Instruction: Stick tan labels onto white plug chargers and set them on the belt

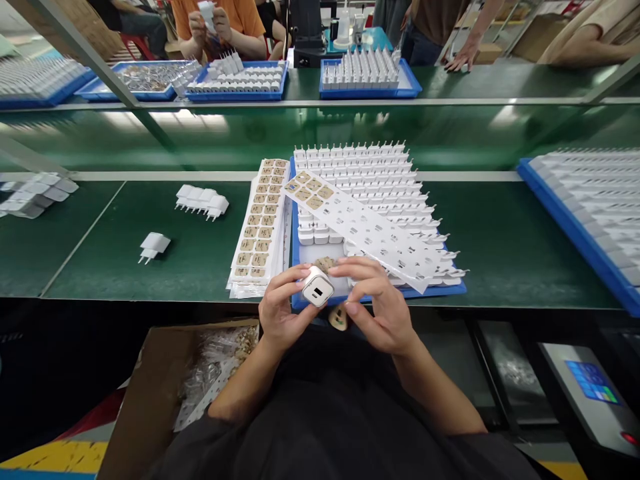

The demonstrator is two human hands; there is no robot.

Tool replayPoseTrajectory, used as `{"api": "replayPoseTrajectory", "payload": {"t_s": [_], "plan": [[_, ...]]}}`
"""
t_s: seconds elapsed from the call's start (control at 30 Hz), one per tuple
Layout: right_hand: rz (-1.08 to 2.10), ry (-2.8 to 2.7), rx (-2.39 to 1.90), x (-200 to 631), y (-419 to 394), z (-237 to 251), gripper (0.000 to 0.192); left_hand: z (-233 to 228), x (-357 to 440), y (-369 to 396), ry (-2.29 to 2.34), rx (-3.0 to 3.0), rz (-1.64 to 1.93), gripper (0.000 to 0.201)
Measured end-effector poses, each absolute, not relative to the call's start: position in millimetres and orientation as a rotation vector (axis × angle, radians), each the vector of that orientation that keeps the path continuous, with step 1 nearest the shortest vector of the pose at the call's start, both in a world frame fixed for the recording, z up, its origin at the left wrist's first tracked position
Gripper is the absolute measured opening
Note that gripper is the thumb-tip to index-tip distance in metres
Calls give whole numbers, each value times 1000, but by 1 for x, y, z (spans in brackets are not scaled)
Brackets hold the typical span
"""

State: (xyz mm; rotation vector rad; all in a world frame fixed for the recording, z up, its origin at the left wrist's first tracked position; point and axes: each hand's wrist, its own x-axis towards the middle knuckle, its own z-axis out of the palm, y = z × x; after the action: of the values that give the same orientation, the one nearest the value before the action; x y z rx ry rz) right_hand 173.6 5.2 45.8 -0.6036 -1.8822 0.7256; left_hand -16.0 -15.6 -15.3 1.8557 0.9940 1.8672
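Observation:
My left hand is closed around a white plug charger, whose end face with port openings is turned toward me. Close to the charger's right side, my right hand has its thumb and fingers apart. Just below those fingertips is a small tan label piece; whether it touches them I cannot tell. Another tan piece shows behind the charger. Beyond my hands, a partly used label sheet lies across rows of chargers in a blue tray.
Stacked label sheets lie left of the tray. Loose chargers and a single charger sit further left. Another blue tray is at right. A cardboard box with scraps stands below. Across the bench, a person in orange handles a white piece.

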Motion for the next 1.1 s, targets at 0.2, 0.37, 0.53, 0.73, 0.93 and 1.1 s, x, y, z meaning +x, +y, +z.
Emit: {"api": "replayPoseTrajectory", "payload": {"t_s": [0.2,0.37,0.53,0.73,0.93,1.1], "plan": [[777,-1726,-645,173,10,43,18,-17,-16,-15,1052,1729,1845,50],[723,-1706,-902,172,26,47,8,-20,-23,-15,1087,1631,1827,52],[290,-2157,-1162,153,52,43,5,-22,-39,-19,1180,1571,1807,50],[-170,-2471,-1284,137,61,36,9,-29,-70,-29,1507,1541,1781,44],[-164,-2321,-1189,158,60,37,15,-40,-177,1,2374,1663,1392,36],[-3,-2336,-1125,165,54,33,17,-43,-274,40,2908,1524,853,39]]}}
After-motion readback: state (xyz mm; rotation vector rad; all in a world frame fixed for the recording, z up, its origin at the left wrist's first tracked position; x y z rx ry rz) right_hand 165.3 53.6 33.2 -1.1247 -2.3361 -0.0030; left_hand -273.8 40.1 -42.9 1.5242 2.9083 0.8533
